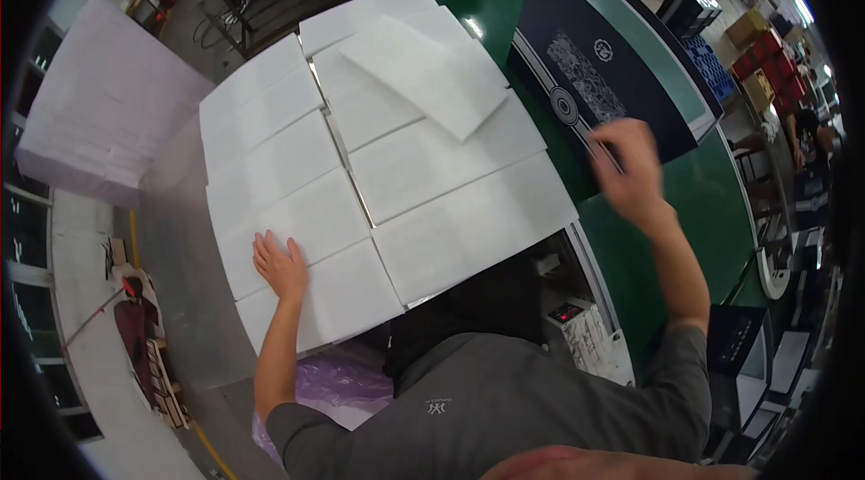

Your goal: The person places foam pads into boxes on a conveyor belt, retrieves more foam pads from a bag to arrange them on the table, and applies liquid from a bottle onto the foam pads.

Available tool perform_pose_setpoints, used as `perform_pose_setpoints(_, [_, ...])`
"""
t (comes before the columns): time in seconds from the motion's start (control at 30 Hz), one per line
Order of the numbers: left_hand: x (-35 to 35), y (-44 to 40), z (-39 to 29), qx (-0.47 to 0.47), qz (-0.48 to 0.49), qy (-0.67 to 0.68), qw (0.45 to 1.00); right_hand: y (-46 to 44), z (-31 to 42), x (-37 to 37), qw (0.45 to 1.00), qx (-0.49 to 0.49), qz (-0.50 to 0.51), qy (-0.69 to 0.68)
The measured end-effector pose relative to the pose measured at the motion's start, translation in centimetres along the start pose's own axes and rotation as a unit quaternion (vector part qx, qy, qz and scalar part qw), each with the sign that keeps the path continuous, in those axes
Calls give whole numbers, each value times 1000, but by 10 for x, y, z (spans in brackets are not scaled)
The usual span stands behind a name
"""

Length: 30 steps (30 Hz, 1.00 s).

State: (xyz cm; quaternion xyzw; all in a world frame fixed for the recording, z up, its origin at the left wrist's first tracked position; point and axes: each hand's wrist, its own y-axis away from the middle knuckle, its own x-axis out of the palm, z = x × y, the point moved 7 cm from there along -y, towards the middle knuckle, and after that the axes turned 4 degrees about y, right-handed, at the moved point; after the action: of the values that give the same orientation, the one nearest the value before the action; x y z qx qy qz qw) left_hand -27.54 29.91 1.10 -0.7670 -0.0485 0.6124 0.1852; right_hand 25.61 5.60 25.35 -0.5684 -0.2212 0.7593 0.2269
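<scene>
My left hand (281, 265) lies with its fingers spread on the white foam sheets (270, 182), near their front left. The sheets sit in two side-by-side columns of overlapping stacks, with a narrow gap between the columns. One loose white sheet (428, 74) rests askew on top of the right column. My right hand (628, 164) is raised at the right, fingers curled and smeared by motion; whether it holds anything I cannot tell. Just behind it, a dark blue box (604, 56) with silver print stands open on the green surface (667, 219); contact between them is unclear.
A tall block of pale foam (108, 101) stands at the left beside the metal table (176, 300). Purple plastic film (342, 383) is bunched below the front edge. More dark boxes (739, 349) are at lower right. A person (806, 133) is in the right background.
</scene>
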Motion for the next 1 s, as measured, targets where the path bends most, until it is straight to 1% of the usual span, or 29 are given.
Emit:
perform_pose_setpoints(0.03, [3, -3, 1, -4, -2, -2, 1000, -8, -9, 43, 996, 63, 51, -48])
perform_pose_setpoints(0.07, [4, -8, 4, -8, -6, -5, 1000, -14, -26, 91, 991, 74, 91, -58])
perform_pose_setpoints(0.13, [6, -16, 2, -7, -16, -1, 1000, -32, -72, 185, 975, 171, 131, -47])
perform_pose_setpoints(0.17, [7, -16, -1, -11, -19, 7, 1000, -38, -93, 218, 961, 215, 175, -4])
perform_pose_setpoints(0.23, [10, -13, -5, -23, -19, 25, 999, -45, -126, 262, 916, 325, 230, 46])
perform_pose_setpoints(0.3, [15, -13, -5, -36, -12, 28, 999, -45, -142, 282, 884, 359, 293, 67])
perform_pose_setpoints(0.33, [15, -14, -6, -27, -17, 38, 999, -46, -148, 285, 884, 365, 282, 75])
perform_pose_setpoints(0.4, [18, -13, -3, -38, -14, 32, 999, -37, -151, 297, 874, 388, 289, 42])
perform_pose_setpoints(0.47, [20, -16, -3, -36, -16, 42, 998, -39, -146, 297, 892, 373, 253, 41])
perform_pose_setpoints(0.5, [20, -16, -1, -39, -16, 45, 998, -34, -144, 298, 890, 378, 250, 41])
perform_pose_setpoints(0.53, [18, -17, 1, -41, -15, 48, 998, -33, -134, 296, 896, 382, 214, -74])
perform_pose_setpoints(0.57, [16, -18, 3, -44, -16, 51, 998, -36, -122, 291, 890, 379, 171, -187])
perform_pose_setpoints(0.6, [16, -18, 8, -36, -19, 51, 998, -36, -113, 286, 890, 382, 165, -188])
perform_pose_setpoints(0.63, [17, -20, 12, -14, -32, 39, 999, -42, -96, 273, 882, 365, 103, -279])
perform_pose_setpoints(0.7, [22, -27, 17, 29, -64, 19, 997, -60, -64, 231, 839, 309, -26, -447])
perform_pose_setpoints(0.73, [22, -36, 13, 50, -81, 9, 995, -71, -54, 203, 803, 272, -90, -523])
perform_pose_setpoints(0.8, [9, -70, -31, 129, -108, 77, 983, -86, -42, 126, 790, 236, -113, -554])
perform_pose_setpoints(0.83, [-3, -90, -69, 175, -121, 157, 964, -87, -37, 78, 815, 245, -117, -511])
perform_pose_setpoints(0.9, [-24, -128, -160, 236, -121, 258, 929, -79, -52, 0, 834, 248, -171, -463])
perform_pose_setpoints(0.93, [-33, -141, -208, 280, -131, 301, 902, -68, -70, -35, 854, 222, -221, -416])
perform_pose_setpoints(0.97, [-32, -156, -249, 295, -129, 340, 884, -62, -72, -73, 864, 182, -277, -378])
perform_pose_setpoints(1.0, [-38, -167, -290, 317, -126, 382, 859, -46, -83, -107, 876, 192, -296, -328])
